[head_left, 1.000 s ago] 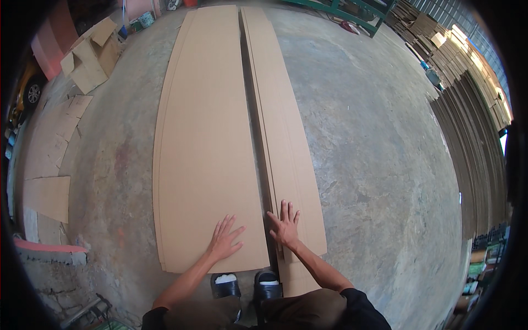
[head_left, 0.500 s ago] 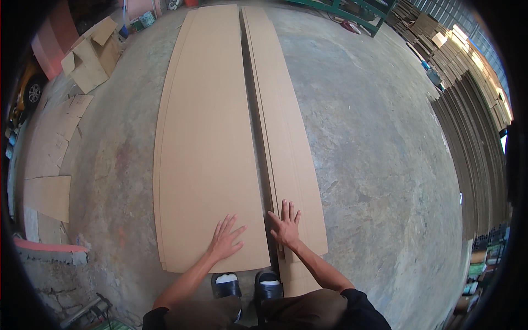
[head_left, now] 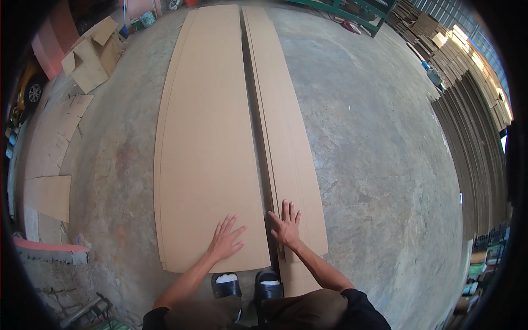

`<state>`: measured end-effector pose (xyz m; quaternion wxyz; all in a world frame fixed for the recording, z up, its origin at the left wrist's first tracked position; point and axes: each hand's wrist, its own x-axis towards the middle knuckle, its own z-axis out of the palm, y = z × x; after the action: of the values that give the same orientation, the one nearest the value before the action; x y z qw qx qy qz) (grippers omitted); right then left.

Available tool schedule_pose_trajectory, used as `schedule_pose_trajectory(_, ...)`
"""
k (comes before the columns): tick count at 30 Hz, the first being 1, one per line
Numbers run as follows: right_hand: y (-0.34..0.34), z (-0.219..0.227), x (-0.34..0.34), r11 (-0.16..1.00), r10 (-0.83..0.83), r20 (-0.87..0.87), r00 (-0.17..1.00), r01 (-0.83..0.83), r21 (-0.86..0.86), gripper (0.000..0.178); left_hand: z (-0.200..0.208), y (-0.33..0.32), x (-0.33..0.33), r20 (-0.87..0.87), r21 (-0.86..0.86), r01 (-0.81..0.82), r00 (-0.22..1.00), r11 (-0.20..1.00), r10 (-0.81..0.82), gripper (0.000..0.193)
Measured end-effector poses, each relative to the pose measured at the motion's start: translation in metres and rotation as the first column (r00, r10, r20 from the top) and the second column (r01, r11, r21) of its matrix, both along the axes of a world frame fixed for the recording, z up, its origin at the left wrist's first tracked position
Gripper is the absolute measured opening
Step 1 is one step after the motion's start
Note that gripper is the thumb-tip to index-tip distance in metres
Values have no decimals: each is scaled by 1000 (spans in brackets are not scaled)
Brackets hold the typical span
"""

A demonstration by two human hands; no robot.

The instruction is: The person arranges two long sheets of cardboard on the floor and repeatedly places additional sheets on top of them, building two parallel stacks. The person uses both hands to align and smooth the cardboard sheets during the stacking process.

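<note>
A long, wide cardboard sheet (head_left: 206,137) lies flat on the floor, running away from me. Close along its right side is a narrower strip of folded cardboard (head_left: 286,132), with a dark gap between the two. My left hand (head_left: 224,239) rests on the near right part of the wide sheet, palm down and fingers spread. On the near end of the narrow strip lies my right hand (head_left: 286,224), its fingers apart and the thumb reaching over the strip's left edge. Neither hand grips anything.
Tall stacks of cardboard (head_left: 478,159) line the right side. An open cardboard box (head_left: 93,58) and flattened cardboard pieces (head_left: 49,192) lie on the left. A green metal frame (head_left: 352,14) stands at the far end. My sandals (head_left: 268,286) are at the sheets' near edge.
</note>
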<state>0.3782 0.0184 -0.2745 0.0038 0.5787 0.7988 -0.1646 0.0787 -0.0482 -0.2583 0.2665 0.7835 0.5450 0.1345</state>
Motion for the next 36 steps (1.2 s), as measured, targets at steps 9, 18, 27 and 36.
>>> schedule_pose_trajectory(9,0,2,1,1000,5,-34,999,-5,6,87,-2,0,0,-3,-2,-2,1000,1000,2,65)
schedule_pose_trajectory(18,-1,2,1,1000,13,-3,1000,-13,10,89,-2,0,1,-4,-4,-2,1000,1000,2,65)
schedule_pose_trajectory(27,0,3,0,1000,10,21,1000,-10,-1,89,-9,-1,-1,8,-9,2,1000,1000,-2,67)
schedule_pose_trajectory(36,-1,1,1,1000,4,1,1000,-4,5,89,-9,0,-1,13,-7,3,1000,1000,-3,68)
